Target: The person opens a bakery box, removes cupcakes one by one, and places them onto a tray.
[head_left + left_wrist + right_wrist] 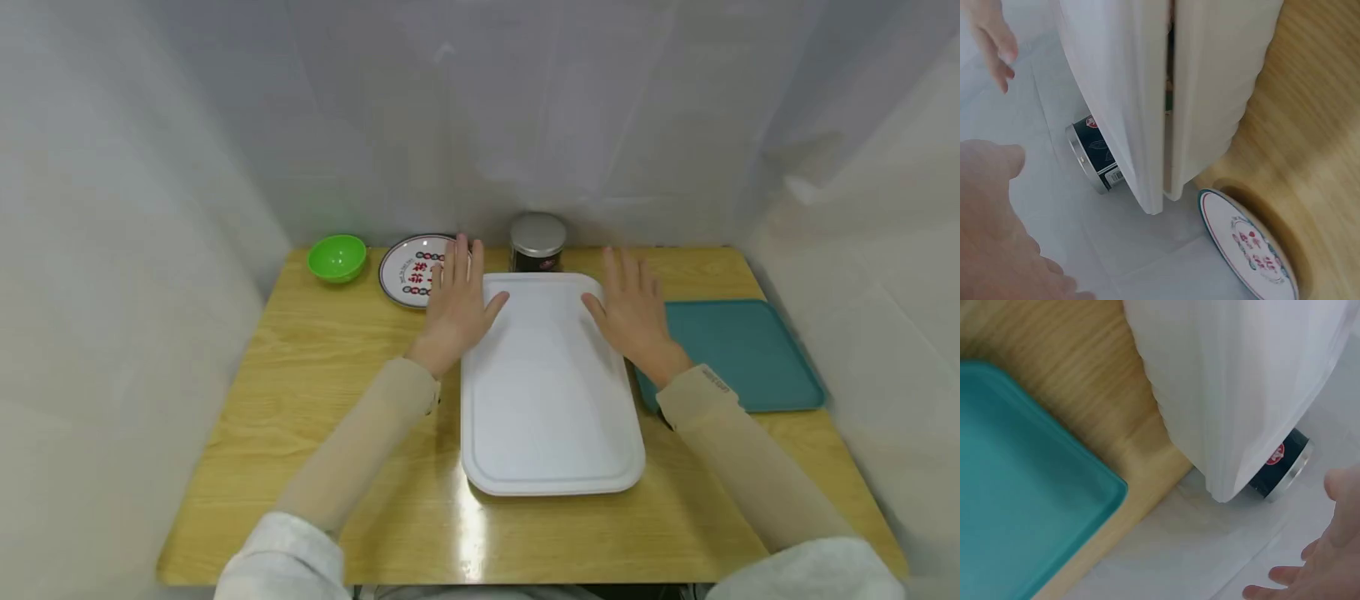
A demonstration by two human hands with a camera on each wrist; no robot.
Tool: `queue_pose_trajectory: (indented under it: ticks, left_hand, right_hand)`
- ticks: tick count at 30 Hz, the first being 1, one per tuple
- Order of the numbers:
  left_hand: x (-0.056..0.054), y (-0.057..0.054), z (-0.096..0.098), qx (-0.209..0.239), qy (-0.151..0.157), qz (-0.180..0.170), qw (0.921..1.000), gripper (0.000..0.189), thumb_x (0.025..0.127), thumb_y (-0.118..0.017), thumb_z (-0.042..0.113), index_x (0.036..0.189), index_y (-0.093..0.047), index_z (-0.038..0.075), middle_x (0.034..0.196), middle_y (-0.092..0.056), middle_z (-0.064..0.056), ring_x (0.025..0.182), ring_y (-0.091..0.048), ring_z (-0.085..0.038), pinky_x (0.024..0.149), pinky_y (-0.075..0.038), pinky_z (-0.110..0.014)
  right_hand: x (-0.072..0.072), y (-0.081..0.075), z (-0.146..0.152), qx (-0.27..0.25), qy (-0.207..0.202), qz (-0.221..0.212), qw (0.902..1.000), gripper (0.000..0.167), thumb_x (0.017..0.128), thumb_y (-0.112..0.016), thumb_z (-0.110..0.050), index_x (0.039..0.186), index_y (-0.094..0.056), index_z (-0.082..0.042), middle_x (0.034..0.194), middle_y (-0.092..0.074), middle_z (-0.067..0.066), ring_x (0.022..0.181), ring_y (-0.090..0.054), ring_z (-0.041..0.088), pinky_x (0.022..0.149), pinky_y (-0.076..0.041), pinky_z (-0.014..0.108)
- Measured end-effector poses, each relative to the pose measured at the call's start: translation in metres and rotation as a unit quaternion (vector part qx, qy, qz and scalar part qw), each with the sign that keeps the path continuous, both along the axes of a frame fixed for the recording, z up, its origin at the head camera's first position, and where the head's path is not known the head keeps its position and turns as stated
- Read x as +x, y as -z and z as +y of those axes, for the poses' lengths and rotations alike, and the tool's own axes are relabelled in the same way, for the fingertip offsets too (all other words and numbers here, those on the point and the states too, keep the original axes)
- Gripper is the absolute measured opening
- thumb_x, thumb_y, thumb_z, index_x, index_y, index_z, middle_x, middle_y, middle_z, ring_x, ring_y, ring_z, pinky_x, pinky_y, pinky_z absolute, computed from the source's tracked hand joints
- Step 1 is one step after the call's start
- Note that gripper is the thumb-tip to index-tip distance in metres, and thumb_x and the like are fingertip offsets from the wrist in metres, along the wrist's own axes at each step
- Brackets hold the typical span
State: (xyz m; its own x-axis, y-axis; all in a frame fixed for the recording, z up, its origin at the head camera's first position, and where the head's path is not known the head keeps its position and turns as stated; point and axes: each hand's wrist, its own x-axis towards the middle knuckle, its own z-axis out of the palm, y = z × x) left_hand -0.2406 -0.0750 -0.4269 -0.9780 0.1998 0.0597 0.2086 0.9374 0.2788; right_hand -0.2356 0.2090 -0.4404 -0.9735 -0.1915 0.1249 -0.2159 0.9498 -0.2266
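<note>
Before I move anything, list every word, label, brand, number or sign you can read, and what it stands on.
Round white dark-rimmed plate: red characters, too blurred to quote.
Black cylindrical can with silver lid: red emblem and barcode label, too small to read.
Beige right sleeve cuff: dark lettering, too blurred.
White rectangular container: no text visible.

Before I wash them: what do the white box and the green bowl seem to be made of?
White box: probably plastic, fairly matte, judging by its moulded rim. Green bowl: glossy, with bright highlights; perhaps plastic, though glazed ceramic is possible.
</note>
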Motion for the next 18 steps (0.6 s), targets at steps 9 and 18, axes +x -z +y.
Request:
queue_pose_trajectory:
  ticks: [9,18]
  left_hand:
    - [0.039,0.015,-0.019,0.126,-0.045,-0.081,0.9877,0.080,0.106,-0.059,0.034,0.166,-0.018,0.001,0.161,-0.032,-0.029,0.128,-0.059,-0.046,0.108,-0.057,-0.055]
    - [0.070,0.036,-0.034,0.198,-0.055,-0.181,0.9619,0.073,0.107,-0.057,0.033,0.162,-0.029,-0.005,0.154,-0.045,-0.028,0.139,-0.052,-0.044,0.120,-0.047,-0.057]
  right_hand:
    - [0.036,0.021,0.010,-0.043,0.026,-0.041,0.9979,0.077,0.111,-0.050,-0.030,0.167,-0.007,0.002,0.136,-0.043,0.037,0.105,-0.055,0.049,0.070,-0.054,0.052]
    - [0.067,0.026,0.018,-0.075,0.052,-0.161,0.9828,0.060,0.112,-0.040,-0.028,0.153,-0.030,0.015,0.142,-0.040,0.042,0.090,-0.061,0.045,0.066,-0.055,0.049]
